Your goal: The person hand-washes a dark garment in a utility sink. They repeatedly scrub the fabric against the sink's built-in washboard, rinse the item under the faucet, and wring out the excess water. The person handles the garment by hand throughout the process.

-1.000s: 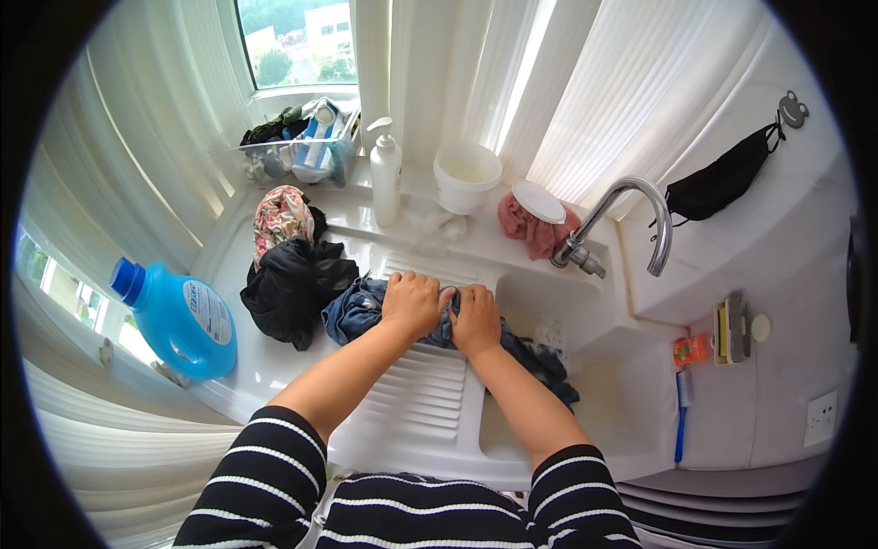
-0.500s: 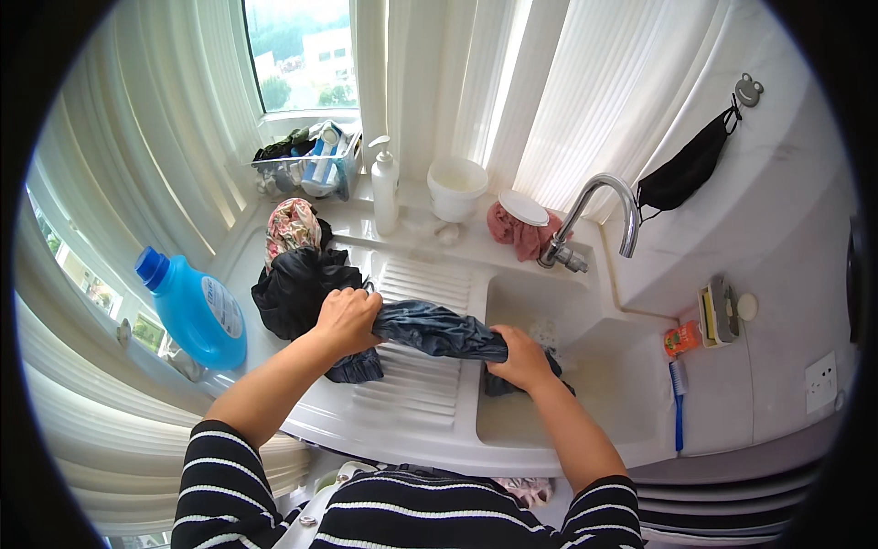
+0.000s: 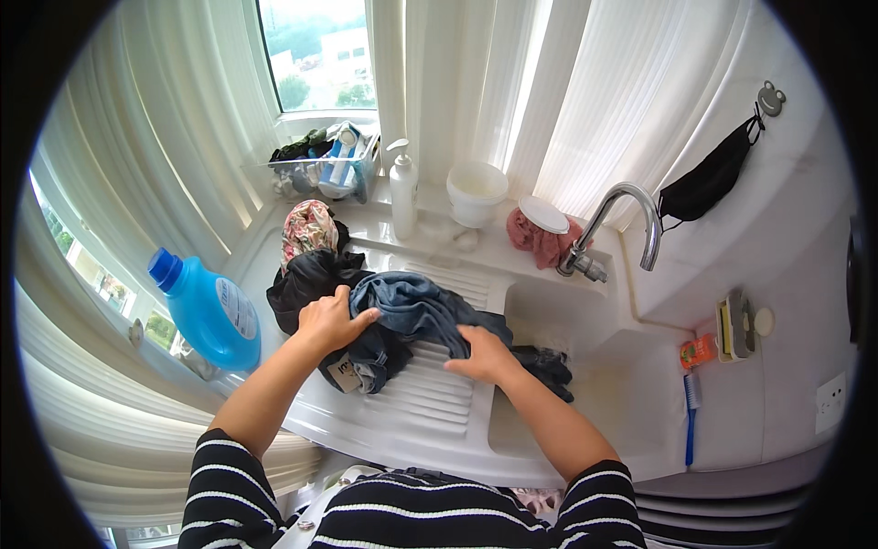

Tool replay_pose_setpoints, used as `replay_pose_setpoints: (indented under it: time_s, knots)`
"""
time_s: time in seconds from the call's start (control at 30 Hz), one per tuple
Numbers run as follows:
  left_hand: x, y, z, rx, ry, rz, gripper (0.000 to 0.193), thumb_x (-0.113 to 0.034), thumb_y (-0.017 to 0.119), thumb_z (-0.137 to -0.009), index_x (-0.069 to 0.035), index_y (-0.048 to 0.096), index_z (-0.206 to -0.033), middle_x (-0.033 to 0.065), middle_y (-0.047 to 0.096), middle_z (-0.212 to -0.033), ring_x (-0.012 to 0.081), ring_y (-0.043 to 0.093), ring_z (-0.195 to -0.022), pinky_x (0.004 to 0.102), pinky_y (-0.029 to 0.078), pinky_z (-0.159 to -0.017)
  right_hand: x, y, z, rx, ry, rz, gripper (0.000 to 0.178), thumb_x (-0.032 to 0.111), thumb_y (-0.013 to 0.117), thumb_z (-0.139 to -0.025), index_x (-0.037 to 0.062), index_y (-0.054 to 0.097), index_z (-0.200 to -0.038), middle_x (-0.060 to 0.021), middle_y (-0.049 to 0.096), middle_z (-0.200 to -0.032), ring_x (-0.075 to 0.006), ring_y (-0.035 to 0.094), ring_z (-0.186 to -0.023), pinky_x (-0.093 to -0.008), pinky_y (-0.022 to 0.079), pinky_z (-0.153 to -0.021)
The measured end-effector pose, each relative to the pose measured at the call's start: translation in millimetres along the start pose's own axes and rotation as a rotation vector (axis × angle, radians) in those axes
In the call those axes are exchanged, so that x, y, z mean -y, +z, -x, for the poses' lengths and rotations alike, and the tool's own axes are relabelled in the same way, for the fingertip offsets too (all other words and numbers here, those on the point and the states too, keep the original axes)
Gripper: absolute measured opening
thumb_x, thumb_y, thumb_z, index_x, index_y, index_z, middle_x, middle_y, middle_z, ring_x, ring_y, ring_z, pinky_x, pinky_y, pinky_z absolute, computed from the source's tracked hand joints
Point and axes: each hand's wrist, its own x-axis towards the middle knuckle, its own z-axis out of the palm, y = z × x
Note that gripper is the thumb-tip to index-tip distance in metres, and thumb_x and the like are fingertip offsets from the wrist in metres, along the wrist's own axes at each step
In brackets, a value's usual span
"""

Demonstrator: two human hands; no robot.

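Wet blue denim jeans (image 3: 416, 306) lie bunched across the ribbed drainboard (image 3: 439, 393), and their dark end hangs over into the sink (image 3: 521, 435). My left hand (image 3: 331, 322) holds them at the left end, its thumb apart from the index finger and the other fingertips hidden. Nearer the basin, my right hand (image 3: 482, 355) grips a fold between thumb and fingers. A part with a pale patch (image 3: 346, 375) droops below my left hand. Behind that hand sits a black garment (image 3: 306, 284), touching the denim, with a floral cloth (image 3: 309, 229) beyond it.
A blue detergent bottle (image 3: 206, 311) stands at the left. Along the back are a clear bin (image 3: 320, 174), a pump bottle (image 3: 403, 197), a white tub (image 3: 476, 192) and pink cloth (image 3: 540, 240). The faucet (image 3: 651, 229) arches over the basin; a blue brush (image 3: 691, 416) lies at right.
The stretched, twisted jeans are now slack and bunched up over the drainboard. My right hand has moved left, closer to my left hand, whose grip looks looser. The view has shifted slightly.
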Motion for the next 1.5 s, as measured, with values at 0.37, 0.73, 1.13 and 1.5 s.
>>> replay_pose_setpoints:
  time_s: [0.37, 0.73, 1.13, 1.5]
  knots:
    - [-45.3, 30.6, -17.0, 0.077, 0.283, -0.287, 0.069, -0.059, 0.072, -0.072, -0.016, 0.06, -0.125, 0.0171, 0.057, -0.126, 0.0329, 0.052, -0.118, 0.0499, 0.036, -0.1, -93.3, 11.0, -1.4, 0.03, 0.246, 0.07, 0.077, 0.05, 0.07, -0.081, 0.0084, 0.046, -0.141, -0.0241, 0.045, -0.141, -0.0388, 0.046, -0.128, -0.0423, 0.039, -0.107]
    - [5.3, 34.9, -10.8, -0.063, 0.843, 0.173, 0.042, -0.043, 0.077, -0.071, -0.005, 0.058, -0.074, 0.0126, 0.06, -0.118, 0.0323, 0.054, -0.115, 0.0597, 0.027, -0.109, -96.1, -58.9, -25.0, -0.465, 0.146, 0.071, 0.018, 0.02, 0.066, -0.087, 0.0034, 0.066, -0.082, -0.014, 0.066, -0.08, -0.0331, 0.064, -0.073, -0.0411, 0.05, -0.068]
    - [3.6, 65.2, -32.8, -0.112, 0.668, 0.367, 0.039, -0.037, 0.071, -0.08, -0.005, 0.057, -0.063, 0.0085, 0.068, -0.104, 0.0282, 0.061, -0.102, 0.058, 0.031, -0.107, -25.8, -85.4, -285.7, -0.303, -0.106, 0.424, 0.012, 0.013, 0.065, -0.085, 0.0068, 0.073, -0.091, -0.0122, 0.071, -0.089, -0.0323, 0.067, -0.086, -0.0415, 0.053, -0.078]
    - [-0.9, 61.6, -30.6, -0.108, 0.633, 0.311, 0.035, -0.04, 0.074, -0.077, -0.007, 0.063, -0.079, 0.0066, 0.066, -0.104, 0.0269, 0.06, -0.103, 0.0582, 0.033, -0.105, -74.4, -43.1, -369.1, 0.1, 0.138, 0.806, 0.02, 0.01, 0.071, -0.073, 0.0019, 0.073, -0.092, -0.015, 0.072, -0.101, -0.0282, 0.069, -0.097, -0.0362, 0.055, -0.081]
